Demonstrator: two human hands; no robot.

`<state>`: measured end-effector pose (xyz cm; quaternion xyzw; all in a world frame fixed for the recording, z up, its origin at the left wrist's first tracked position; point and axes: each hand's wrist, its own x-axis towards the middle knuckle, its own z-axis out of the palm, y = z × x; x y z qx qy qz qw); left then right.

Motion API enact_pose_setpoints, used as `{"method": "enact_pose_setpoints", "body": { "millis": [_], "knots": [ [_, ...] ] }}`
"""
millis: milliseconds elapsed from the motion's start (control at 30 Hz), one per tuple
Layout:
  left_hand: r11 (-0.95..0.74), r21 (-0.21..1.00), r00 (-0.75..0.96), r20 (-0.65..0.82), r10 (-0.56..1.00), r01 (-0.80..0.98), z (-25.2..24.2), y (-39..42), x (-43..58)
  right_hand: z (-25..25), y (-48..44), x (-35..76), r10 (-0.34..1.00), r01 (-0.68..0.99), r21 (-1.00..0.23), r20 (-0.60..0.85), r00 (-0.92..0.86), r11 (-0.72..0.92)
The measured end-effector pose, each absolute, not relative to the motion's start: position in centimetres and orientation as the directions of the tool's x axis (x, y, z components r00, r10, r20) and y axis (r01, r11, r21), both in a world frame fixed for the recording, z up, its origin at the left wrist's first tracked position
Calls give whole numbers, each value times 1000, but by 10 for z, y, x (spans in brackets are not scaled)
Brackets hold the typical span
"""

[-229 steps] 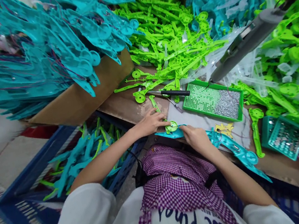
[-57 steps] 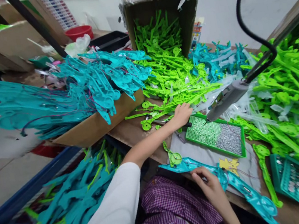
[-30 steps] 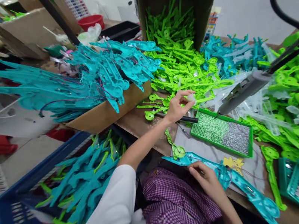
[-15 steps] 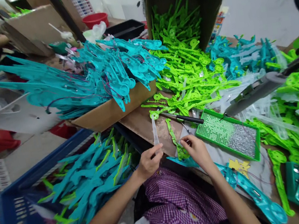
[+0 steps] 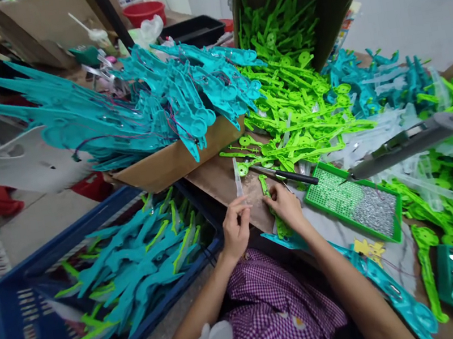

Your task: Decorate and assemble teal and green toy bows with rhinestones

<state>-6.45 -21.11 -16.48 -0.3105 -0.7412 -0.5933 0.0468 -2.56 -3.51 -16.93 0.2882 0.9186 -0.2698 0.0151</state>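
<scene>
Upright between the fingers of my left hand (image 5: 236,230) is a long translucent plastic strip (image 5: 237,178), its narrow end pointing away from me. My right hand (image 5: 284,207) pinches the edge of a bright green plastic arm-shaped part (image 5: 281,228), which lies lengthwise in front of me. Under the near end of that part, a teal plastic piece (image 5: 287,240) shows only in part. A black-handled tool (image 5: 291,174), perhaps a screwdriver or soldering iron, lies just beyond my right hand.
A green tray (image 5: 354,203) of small metal pieces sits to the right, below a grey tool (image 5: 412,146). Teal parts with wires fill a cardboard box (image 5: 182,162). A blue crate (image 5: 23,327) of teal parts stands left. Green parts (image 5: 300,118) are heaped behind.
My left hand has risen slightly, still with the translucent strip. My right hand has moved a little up and its fingers have come onto the green part. The view has shifted slightly.
</scene>
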Motion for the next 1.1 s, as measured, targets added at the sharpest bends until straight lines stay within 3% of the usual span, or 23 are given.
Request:
{"method": "enact_pose_setpoints", "body": {
  "millis": [200, 333, 500, 700, 767, 933, 1100],
  "knots": [
    [-72, 925, -816, 365, 448, 374, -144, -191, -78, -175, -24, -29, 481, 518, -579, -233, -845, 630],
    [-231, 972, -881, 142, 451, 39, -136, -172, -88, -180, -17, -33, 437, 478, -643, -238, -867, 598],
    [-413, 861, -852, -44, 522, -298, -132, -154, -100, -178, -12, -36, 423, 480, -648, -257, -869, 592],
    [-439, 704, -783, -273, 559, -559, -137, -169, -99, -172, -15, -37, 474, 534, -565, -266, -840, 629],
    [-434, 697, -791, -327, 517, -571, -145, -181, -97, -173, -14, -38, 454, 521, -577, -271, -849, 629],
    [-386, 784, -857, -339, 389, -485, -167, -206, -94, -170, -7, -29, 357, 394, -762, -228, -906, 513],
    [-220, 943, -940, -184, 287, -251, -171, -221, -89, -148, -12, 2, 538, 276, -889, -40, -842, 366]
  ]
}}
